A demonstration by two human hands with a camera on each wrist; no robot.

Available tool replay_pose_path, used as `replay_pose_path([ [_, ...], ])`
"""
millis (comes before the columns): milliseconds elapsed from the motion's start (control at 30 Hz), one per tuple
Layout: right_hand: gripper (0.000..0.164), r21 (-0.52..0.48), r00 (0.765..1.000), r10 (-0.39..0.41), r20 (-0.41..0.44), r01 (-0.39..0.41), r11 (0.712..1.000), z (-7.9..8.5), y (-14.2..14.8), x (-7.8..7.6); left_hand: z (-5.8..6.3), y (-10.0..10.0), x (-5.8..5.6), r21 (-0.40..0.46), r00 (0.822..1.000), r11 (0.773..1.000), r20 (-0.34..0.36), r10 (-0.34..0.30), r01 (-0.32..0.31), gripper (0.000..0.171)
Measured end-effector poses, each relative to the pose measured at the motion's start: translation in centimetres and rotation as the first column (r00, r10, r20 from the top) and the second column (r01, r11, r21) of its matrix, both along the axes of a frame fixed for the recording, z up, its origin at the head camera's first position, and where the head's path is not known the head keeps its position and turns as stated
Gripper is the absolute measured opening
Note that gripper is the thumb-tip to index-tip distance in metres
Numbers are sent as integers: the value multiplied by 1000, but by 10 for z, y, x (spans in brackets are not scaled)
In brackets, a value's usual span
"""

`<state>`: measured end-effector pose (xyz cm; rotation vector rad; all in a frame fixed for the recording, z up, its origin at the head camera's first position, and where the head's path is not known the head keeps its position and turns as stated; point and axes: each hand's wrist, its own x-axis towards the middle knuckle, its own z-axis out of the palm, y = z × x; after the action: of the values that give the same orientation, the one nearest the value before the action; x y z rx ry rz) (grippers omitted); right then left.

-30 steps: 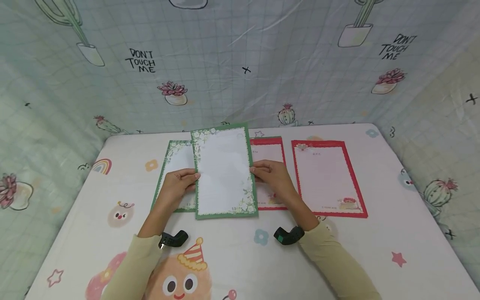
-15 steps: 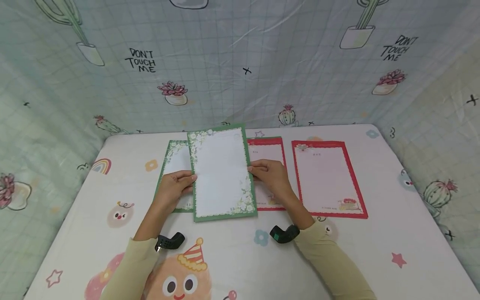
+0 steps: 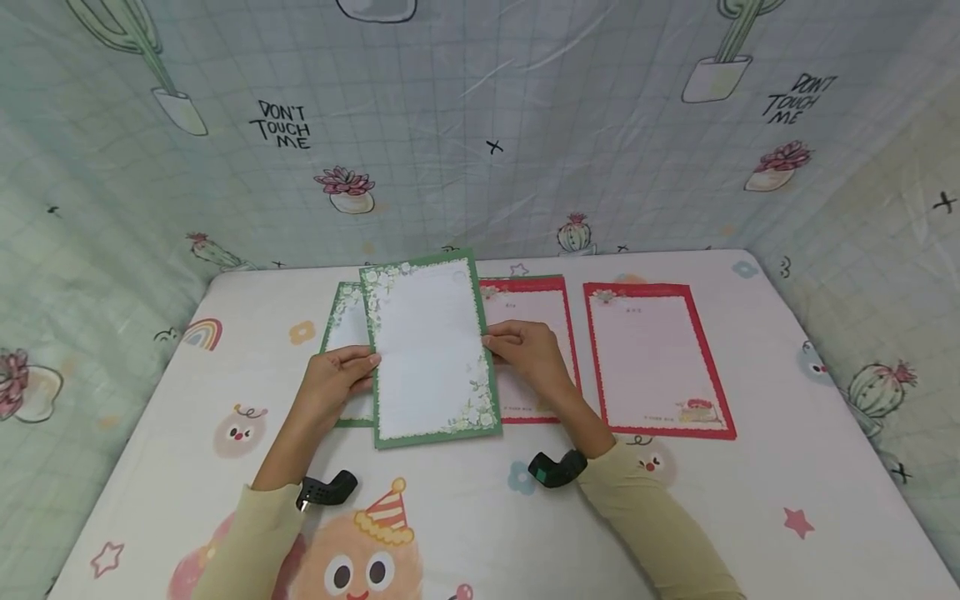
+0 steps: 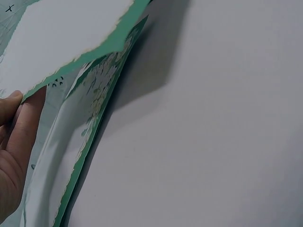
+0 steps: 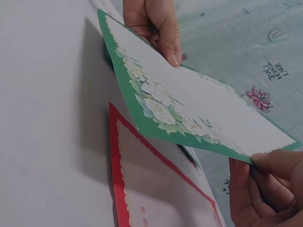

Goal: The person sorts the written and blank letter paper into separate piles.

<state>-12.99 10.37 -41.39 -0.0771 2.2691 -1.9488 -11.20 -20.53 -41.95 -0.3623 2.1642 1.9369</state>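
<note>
A green-bordered sheet of paper (image 3: 427, 350) with white flowers in its corners is held above the table by both hands. My left hand (image 3: 330, 385) pinches its left edge, thumb on top, as the left wrist view also shows. On the opposite edge my right hand (image 3: 528, 354) pinches the sheet between thumb and fingers (image 5: 272, 189). Beneath and left of it lies another green-bordered sheet (image 3: 345, 325), partly covered. A red-bordered sheet (image 3: 536, 300) lies behind my right hand, its left part hidden by the raised paper.
Farther right, a second red-bordered sheet (image 3: 652, 358) lies flat on the white patterned table (image 3: 750, 517). A printed cloth (image 3: 420, 100) hangs behind the table and at its sides. Each wrist carries a black camera band (image 3: 326, 490).
Both hands have carried the raised green-bordered sheet to the left and slightly nearer. It covers more of the green-bordered sheet below, and more of the middle red-bordered sheet shows.
</note>
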Motion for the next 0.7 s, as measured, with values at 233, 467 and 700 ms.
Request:
replay_pose_path([
  [233, 21, 1, 1000, -4, -3, 4, 1000, -2, -6, 0, 1, -6, 0, -16, 1000, 1000, 3, -5, 5, 46],
  [467, 21, -7, 1000, 1, 17, -1, 1000, -4, -13, 2, 1, -12, 1, -75, 1000, 997, 4, -9, 10, 42],
  [700, 22, 4, 1000, 2, 29, -2, 1000, -6, -18, 2, 5, -17, 3, -97, 1000, 995, -4, -13, 13, 43],
])
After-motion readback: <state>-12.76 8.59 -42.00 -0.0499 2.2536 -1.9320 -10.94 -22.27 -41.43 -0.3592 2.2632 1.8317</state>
